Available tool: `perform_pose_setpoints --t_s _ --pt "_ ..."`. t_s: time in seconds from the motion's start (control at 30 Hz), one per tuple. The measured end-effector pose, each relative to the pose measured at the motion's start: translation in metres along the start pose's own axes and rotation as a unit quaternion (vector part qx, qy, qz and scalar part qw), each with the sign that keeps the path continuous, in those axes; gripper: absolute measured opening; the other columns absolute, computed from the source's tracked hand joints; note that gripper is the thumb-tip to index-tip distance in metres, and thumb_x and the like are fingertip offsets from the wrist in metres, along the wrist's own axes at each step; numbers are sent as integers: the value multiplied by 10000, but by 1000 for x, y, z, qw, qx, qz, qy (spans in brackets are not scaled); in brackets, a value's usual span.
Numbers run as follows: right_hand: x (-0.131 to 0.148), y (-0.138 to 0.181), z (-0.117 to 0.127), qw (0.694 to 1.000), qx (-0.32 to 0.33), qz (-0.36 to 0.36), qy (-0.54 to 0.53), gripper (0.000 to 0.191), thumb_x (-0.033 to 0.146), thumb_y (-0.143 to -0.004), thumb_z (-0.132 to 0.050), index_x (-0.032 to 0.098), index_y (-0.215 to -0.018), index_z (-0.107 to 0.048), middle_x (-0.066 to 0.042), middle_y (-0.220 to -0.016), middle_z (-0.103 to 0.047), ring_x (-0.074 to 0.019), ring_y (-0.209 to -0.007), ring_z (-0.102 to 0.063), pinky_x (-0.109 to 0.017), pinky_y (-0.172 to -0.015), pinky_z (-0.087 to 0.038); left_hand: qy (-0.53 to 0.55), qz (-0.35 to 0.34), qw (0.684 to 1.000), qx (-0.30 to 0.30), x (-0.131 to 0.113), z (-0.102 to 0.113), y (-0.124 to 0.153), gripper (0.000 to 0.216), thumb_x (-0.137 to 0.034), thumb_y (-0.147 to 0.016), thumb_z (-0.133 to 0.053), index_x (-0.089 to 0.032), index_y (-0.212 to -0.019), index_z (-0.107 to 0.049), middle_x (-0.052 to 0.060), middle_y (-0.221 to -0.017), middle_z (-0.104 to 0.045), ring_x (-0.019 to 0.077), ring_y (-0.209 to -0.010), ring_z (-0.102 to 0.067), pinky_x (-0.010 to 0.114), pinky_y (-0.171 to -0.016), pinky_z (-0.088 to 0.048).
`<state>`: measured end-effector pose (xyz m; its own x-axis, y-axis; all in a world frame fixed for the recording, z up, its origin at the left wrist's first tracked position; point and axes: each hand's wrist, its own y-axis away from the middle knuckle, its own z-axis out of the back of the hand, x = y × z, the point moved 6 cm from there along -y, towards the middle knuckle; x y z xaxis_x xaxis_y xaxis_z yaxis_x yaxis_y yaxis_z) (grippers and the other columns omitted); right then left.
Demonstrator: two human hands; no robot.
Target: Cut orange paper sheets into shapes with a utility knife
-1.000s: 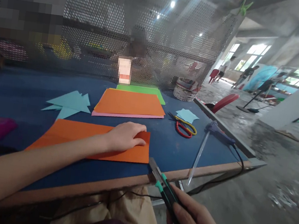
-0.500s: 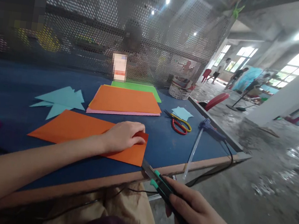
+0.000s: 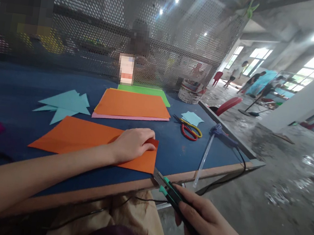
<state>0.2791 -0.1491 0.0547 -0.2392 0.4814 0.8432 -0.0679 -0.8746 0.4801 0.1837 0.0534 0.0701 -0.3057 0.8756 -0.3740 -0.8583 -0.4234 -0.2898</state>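
Orange sheet (image 3: 84,140): my left hand (image 3: 131,145) flat on it; right hand (image 3: 203,224) grips utility knife (image 3: 170,192); scissors (image 3: 190,129), glue gun (image 3: 221,135) far right.

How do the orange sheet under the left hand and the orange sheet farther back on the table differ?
The near orange sheet lies alone on the blue table, pinned by the left hand; the far orange sheet tops a stack with pink paper under it, untouched. The near one sits askew; the far one lies squarer. Both are flat and orange.
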Motion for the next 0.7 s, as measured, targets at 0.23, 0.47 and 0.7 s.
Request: perform_pose_setpoints --t_s 0.23,0.47,0.7 --pt "-3 -1 3 1000 -16 -3 4 473 447 -942 -473 283 -1386 -486 40 -781 -502 -38 -486 -457 -114 -384 -381 -12 -52 997 -57 -9 4 7 202 -218 -922 -496 -158 -1111 -535 114 -1211 -551 251 -1166 -484 455 -977 -386" --pt "-16 -2 1 998 -27 -13 -54 489 513 -895 -526 280 -1324 -532 43 -790 -530 -21 -456 -457 -111 -375 -367 30 -189 976 105 -15 -13 25 329 -303 -992 -395 -305 -1293 -525 -33 -1410 -524 166 -1379 -362 340 -1133 -246" --pt "-16 -2 6 993 -37 -28 -108 458 511 -863 -574 279 -1258 -571 53 -800 -549 -12 -430 -457 -115 -349 -345 4 -166 966 197 -14 -18 30 431 -491 -1006 -290 -437 -1429 -345 -84 -1568 -248 249 -1468 -168 538 -1167 -118"
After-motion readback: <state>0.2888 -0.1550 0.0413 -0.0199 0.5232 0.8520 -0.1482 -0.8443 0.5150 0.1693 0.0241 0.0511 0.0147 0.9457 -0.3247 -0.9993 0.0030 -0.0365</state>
